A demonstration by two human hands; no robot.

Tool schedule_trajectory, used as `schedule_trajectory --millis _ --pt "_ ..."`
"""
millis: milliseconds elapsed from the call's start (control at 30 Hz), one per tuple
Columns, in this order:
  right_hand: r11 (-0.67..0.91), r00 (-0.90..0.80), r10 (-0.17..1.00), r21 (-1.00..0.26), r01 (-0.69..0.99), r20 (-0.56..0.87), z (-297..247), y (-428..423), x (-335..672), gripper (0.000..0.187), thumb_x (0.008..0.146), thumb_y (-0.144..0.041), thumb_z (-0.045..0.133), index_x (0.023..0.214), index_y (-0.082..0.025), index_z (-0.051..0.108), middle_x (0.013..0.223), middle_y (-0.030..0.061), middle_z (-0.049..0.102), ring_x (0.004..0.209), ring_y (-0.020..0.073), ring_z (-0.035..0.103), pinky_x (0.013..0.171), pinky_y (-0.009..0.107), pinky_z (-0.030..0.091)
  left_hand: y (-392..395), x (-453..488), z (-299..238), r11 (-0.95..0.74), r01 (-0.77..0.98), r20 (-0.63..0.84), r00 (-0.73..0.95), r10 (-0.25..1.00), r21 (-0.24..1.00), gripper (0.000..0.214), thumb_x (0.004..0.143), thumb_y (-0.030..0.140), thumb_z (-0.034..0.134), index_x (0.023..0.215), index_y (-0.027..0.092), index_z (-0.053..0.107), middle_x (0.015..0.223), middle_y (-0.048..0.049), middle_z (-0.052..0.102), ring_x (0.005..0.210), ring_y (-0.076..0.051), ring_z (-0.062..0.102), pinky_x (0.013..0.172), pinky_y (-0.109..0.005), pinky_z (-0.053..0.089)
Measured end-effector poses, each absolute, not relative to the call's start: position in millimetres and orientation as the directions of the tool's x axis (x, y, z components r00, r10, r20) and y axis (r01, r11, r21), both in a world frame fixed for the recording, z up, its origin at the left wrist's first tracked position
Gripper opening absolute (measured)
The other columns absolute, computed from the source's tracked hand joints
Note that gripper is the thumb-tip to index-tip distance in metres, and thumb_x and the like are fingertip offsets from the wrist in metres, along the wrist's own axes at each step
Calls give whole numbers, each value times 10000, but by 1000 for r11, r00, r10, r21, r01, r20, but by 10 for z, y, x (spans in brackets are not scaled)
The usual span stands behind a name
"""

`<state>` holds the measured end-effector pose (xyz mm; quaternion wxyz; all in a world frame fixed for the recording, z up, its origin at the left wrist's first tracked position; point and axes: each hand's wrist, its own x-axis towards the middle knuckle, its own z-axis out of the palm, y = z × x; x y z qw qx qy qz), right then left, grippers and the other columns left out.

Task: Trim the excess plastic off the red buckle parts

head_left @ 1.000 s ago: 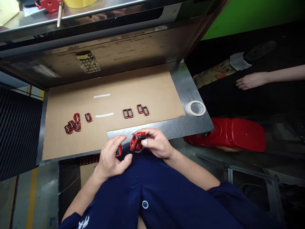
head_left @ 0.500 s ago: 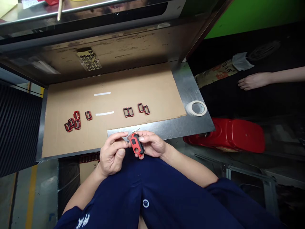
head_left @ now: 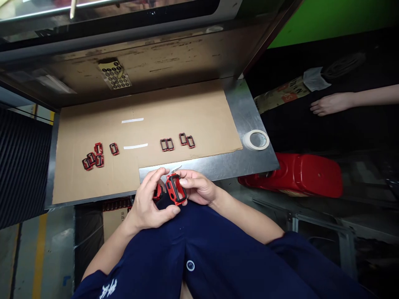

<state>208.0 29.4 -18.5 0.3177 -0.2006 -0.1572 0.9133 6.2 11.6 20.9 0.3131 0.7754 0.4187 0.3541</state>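
My right hand (head_left: 199, 187) and my left hand (head_left: 149, 203) meet over my lap at the table's front edge. Together they pinch a red and black rectangular frame part (head_left: 176, 189), turned with its open face up. A second red piece (head_left: 157, 192) peeks out from under my left fingers. On the cardboard sheet (head_left: 187, 108) lie two pairs of dark red frames (head_left: 167, 144) (head_left: 186, 140) in the middle. A loose cluster of red frames (head_left: 92, 158) lies at the left.
A roll of white tape (head_left: 256, 139) lies on the metal table's right corner. Two white strips (head_left: 135, 146) are stuck on the cardboard. Another person's hand (head_left: 327, 104) rests on a dark surface at right. A red plastic container (head_left: 299, 174) sits below the table.
My hands have turned the red frame part over so its open face shows. My left hand has closed in on it from the left.
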Motion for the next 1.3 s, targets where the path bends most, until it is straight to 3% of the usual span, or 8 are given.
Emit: schedule_trajectory --millis 67,333,800,967,1033,1100,1167,1300 --pt "-743 -703 653 -418 -522 -282 -166 288 2077 366 772 -381 841 942 -124 645 775 12 701 526 93 642 451 184 561 108 78 219 -466 463 282 413 866 754 875 802 523 745 1529 209 373 1304 -175 611 1190 -326 632 970 -500 569" --pt "-731 -670 668 -456 -508 -324 -112 266 2051 455 705 -399 909 954 -151 620 697 -19 697 553 106 663 486 179 544 57 118 245 -428 532 217 414 884 730 855 728 333 795 1493 220 433 1260 -147 615 1123 -305 662 886 -450 616" --pt "-684 -602 708 -570 -455 -369 -102 266 2002 496 643 -436 937 836 -147 583 631 -37 672 461 67 578 462 159 469 80 117 216 -291 524 49 427 903 800 780 747 287 795 1458 226 480 1265 -134 563 1182 -294 617 962 -486 590" --pt "-607 -535 767 -670 -427 -354 -167 316 2061 447 783 -548 800 910 -159 619 652 -20 666 495 93 605 483 194 493 68 21 96 -203 411 54 345 937 889 732 757 372 815 1416 245 524 1327 -136 557 1247 -307 596 1003 -479 567" --pt "-476 -416 839 -843 -251 -350 -323 367 2141 399 859 -543 717 946 -161 639 688 -4 673 561 116 640 548 232 534 60 -35 30 -147 274 70 273 959 950 737 757 421 819 1410 245 527 1353 -146 564 1250 -308 602 1005 -459 562" --pt "-271 -277 913 -953 134 -299 -557 416 2239 324 908 -472 671 982 -156 669 793 35 709 667 140 673 648 274 569 53 -80 -20 -49 107 27 193 981 993 762 749 460 824 1415 256 516 1384 -164 564 1143 -278 653 903 -397 596" --pt "-129 -214 944 -875 466 -253 -825 442 2326 256 896 -364 695 1052 -161 701 987 83 730 839 178 693 787 332 579 52 -102 -45 55 -72 -44 147 988 996 770 736 468 833 1412 293 507 1432 -166 543 921 -200 676 717 -316 596" --pt "-49 -235 938 -767 640 -255 -1267 432 2375 385 786 -224 800 1162 -199 723 1163 111 679 1143 278 612 996 438 508 69 -73 -41 162 -400 -91 190 978 902 741 703 402 841 1371 301 536 1474 -148 517 680 -98 552 529 -243 483"
